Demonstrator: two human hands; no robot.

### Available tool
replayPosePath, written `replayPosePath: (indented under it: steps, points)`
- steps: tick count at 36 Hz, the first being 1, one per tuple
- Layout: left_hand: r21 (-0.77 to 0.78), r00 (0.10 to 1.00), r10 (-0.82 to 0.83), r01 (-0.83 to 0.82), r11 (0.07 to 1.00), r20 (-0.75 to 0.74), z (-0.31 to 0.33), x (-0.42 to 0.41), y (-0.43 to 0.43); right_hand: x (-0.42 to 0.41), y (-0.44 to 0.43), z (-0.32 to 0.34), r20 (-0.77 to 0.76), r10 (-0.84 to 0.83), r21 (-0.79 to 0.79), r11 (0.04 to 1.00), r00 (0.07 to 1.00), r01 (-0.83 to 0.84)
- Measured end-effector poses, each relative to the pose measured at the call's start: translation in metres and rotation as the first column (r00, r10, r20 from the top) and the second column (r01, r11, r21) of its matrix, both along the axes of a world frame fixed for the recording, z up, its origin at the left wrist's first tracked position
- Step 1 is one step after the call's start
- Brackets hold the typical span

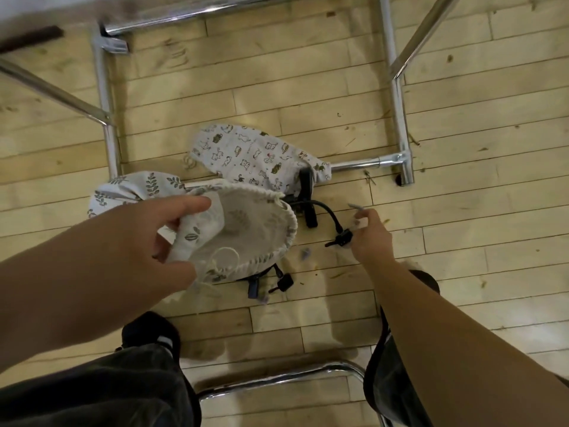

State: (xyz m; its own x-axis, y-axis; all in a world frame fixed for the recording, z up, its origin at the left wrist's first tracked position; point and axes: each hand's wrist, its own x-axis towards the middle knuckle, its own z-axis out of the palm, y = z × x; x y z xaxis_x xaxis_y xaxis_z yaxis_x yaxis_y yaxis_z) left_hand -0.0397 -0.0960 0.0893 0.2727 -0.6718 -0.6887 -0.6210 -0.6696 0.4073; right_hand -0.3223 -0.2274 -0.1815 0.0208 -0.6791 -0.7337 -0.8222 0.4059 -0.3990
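Left hand (135, 238) pinches pouch (246, 229), right hand (372, 238) clip (343, 237) (black)

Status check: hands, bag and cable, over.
Left hand grips leaf bag rim, mouth open. Right hand pinches cable end beside it, not yet inside. Cat bag lies behind, clear of mouth.

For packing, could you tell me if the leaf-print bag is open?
Open: left hand grips the leaf-print bag at its rim; lining shows.
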Motion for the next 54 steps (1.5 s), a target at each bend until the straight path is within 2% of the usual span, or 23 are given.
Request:
replayPosePath:
  steps: [11,16,22,31,36,41,44,47,54]
  points:
    - [0.052,0.999,0.038,-0.037,0.998,-0.007,-0.002,0.001,0.002,0.004,-0.004,-0.010,-0.070,0.165,-0.102,0.980,0.984,-0.171]
    - [0.064,0.997,0.059,-0.056,0.996,-0.045,-0.001,0.001,0.002,0.004,-0.008,-0.015,-0.161,0.168,-0.107,0.977,0.973,-0.187]
    - [0.075,0.996,0.084,-0.081,0.994,-0.037,0.000,-0.001,0.002,0.003,-0.007,-0.017,-0.217,0.288,-0.092,0.945,0.933,-0.313]
    - [0.166,0.996,0.079,-0.073,0.983,-0.029,0.004,0.000,-0.002,0.003,-0.003,-0.019,-0.254,0.334,-0.068,0.930,0.907,-0.362]
    - [0.165,0.997,0.079,-0.078,0.983,0.006,0.003,0.000,-0.001,0.006,0.003,-0.018,-0.316,0.244,0.011,0.967,0.917,-0.254]
    - [0.211,0.999,0.031,-0.037,0.977,0.032,0.002,0.003,0.002,-0.008,0.015,-0.012,-0.317,0.010,0.037,0.999,0.949,0.002]
    - [0.221,0.999,0.042,-0.046,0.974,0.024,0.006,0.007,0.003,-0.001,0.025,0.003,-0.222,-0.089,-0.052,0.995,0.971,0.079]
    - [0.211,0.998,0.061,-0.062,0.976,0.013,0.009,0.009,0.004,0.018,0.032,0.024,-0.062,-0.169,-0.135,0.978,0.984,0.159]
    - [0.235,0.999,0.026,-0.021,0.972,-0.020,0.016,0.015,0.009,0.068,0.047,0.082,0.193,-0.034,-0.270,0.959,0.981,0.087]
